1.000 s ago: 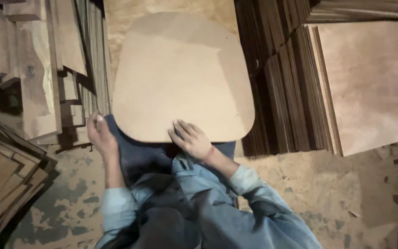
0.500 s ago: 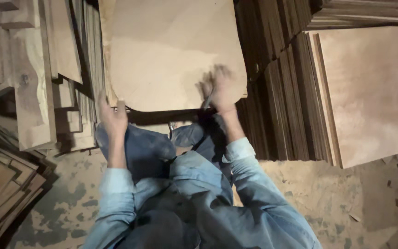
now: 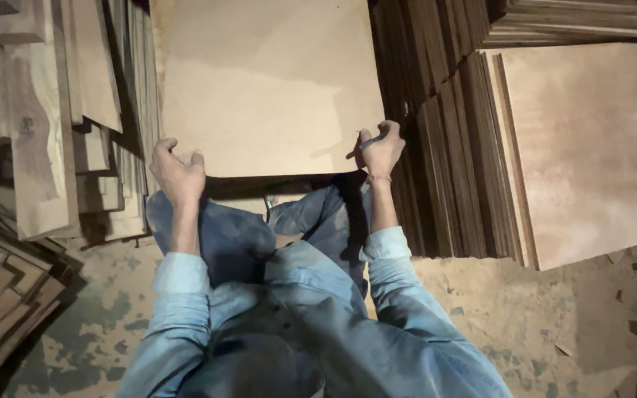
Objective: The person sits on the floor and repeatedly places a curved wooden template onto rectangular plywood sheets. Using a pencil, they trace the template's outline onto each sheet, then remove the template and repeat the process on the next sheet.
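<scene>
I see the board (image 3: 267,81) filling the upper middle of the frame, straight ahead of my 2 hands, its long axis running up and away from me. My left hand (image 3: 178,173) is closed over the board's near left corner, fingers curled on the edge. My right hand (image 3: 382,151) grips the near right corner and also pinches a pencil (image 3: 369,142) against it. Both hands sit about level, neither clearly nearer. My knees in jeans (image 3: 259,236) lie just below the near edge. Stacked ply (image 3: 584,140) stands at right, planks (image 3: 38,125) at left.
</scene>
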`<state>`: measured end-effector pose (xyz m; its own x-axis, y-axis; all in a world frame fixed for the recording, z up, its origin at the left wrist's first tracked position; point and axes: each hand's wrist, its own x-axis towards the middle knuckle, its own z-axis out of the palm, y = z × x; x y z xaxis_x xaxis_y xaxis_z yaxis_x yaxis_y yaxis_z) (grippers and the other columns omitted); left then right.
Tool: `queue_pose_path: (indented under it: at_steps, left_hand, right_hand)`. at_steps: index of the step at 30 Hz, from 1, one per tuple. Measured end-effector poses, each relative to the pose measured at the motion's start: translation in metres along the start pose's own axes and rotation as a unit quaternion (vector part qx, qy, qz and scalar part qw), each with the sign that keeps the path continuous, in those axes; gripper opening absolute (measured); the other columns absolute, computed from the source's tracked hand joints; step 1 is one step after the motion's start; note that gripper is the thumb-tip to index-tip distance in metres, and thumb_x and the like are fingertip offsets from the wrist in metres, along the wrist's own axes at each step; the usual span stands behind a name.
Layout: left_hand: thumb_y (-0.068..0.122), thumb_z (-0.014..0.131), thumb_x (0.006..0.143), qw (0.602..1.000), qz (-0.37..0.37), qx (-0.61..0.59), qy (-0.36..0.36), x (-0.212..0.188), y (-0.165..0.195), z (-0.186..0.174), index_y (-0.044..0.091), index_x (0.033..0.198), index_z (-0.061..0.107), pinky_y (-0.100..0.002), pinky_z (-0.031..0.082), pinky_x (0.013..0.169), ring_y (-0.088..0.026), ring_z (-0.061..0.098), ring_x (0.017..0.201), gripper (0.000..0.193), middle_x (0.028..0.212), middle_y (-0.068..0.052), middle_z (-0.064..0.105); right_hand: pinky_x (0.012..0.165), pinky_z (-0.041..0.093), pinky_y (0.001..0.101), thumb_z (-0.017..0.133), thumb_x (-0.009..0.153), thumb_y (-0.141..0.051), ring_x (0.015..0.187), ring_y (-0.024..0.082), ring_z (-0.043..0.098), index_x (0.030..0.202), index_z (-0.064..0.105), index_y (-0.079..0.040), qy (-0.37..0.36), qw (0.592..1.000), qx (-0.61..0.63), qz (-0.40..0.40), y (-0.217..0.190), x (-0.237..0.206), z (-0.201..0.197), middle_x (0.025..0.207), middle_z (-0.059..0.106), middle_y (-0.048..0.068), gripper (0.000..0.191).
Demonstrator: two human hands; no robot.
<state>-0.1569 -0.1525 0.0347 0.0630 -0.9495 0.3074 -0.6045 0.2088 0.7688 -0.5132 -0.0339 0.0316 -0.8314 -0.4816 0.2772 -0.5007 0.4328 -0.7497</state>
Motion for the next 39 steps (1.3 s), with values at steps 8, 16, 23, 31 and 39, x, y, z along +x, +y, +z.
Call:
queue_pose_path:
  at_steps: [8, 16, 23, 31, 39]
  left_hand:
    - [0.016, 0.083, 0.083, 0.998, 0.005, 0.058, -0.029, -0.030, -0.030, -0.028, 0.004, 0.116, 0.059, -0.053, 0.041, 0.103, -0.044, 0.055, 0.118, 0.043, 0.120, -0.018, 0.062]
    - [0.025, 0.083, 0.090, 0.990, 0.088, 0.083, -0.068, -0.111, -0.064, -0.069, 0.002, 0.143, 0.055, -0.056, 0.037, 0.119, -0.051, 0.044, 0.143, 0.065, 0.158, -0.030, 0.044]
    - [0.045, 0.091, 0.068, 0.958, 0.150, 0.167, -0.178, -0.093, -0.046, -0.078, 0.007, 0.147, 0.055, -0.073, 0.026, 0.118, -0.057, 0.027, 0.150, 0.095, 0.161, -0.037, 0.028]
    - [0.064, 0.089, 0.056, 0.948, 0.154, 0.194, -0.200, -0.086, -0.045, -0.073, 0.008, 0.153, 0.052, -0.076, 0.024, 0.116, -0.064, 0.017, 0.150, 0.118, 0.165, -0.037, 0.019]
    - [0.082, 0.071, 0.078, 0.953, 0.222, 0.154, -0.135, -0.090, -0.064, -0.060, -0.001, 0.150, 0.058, -0.080, 0.022, 0.117, -0.070, 0.019, 0.147, 0.110, 0.163, -0.039, 0.029]
  right_hand:
    - [0.091, 0.048, 0.0512, 0.086, 0.077, -0.026, 0.099, 0.045, 0.062, 0.114, 0.065, -0.002, -0.049, 0.991, -0.092, -0.084, 0.027, -0.072, -0.026, 0.101, 0.072, 0.023, 0.050]
    - [0.117, 0.030, 0.0616, 0.080, 0.086, -0.046, 0.140, 0.058, 0.038, 0.132, 0.056, 0.006, -0.115, 0.953, -0.146, -0.239, 0.057, -0.164, -0.062, 0.147, 0.050, 0.038, 0.074]
    - [0.118, 0.023, 0.0666, 0.080, 0.068, -0.072, 0.141, 0.061, 0.034, 0.138, 0.051, 0.009, -0.196, 0.932, -0.123, -0.278, 0.060, -0.141, -0.074, 0.147, 0.051, 0.034, 0.110]
    - [0.121, 0.027, 0.0625, 0.081, 0.071, -0.071, 0.143, 0.058, 0.035, 0.144, 0.052, 0.003, -0.245, 0.916, -0.089, -0.305, 0.054, -0.109, -0.072, 0.150, 0.054, 0.027, 0.108]
    - [0.121, 0.023, 0.0666, 0.077, 0.070, -0.075, 0.146, 0.059, 0.033, 0.144, 0.049, 0.005, -0.219, 0.905, -0.134, -0.340, 0.053, -0.101, -0.056, 0.149, 0.053, 0.027, 0.112]
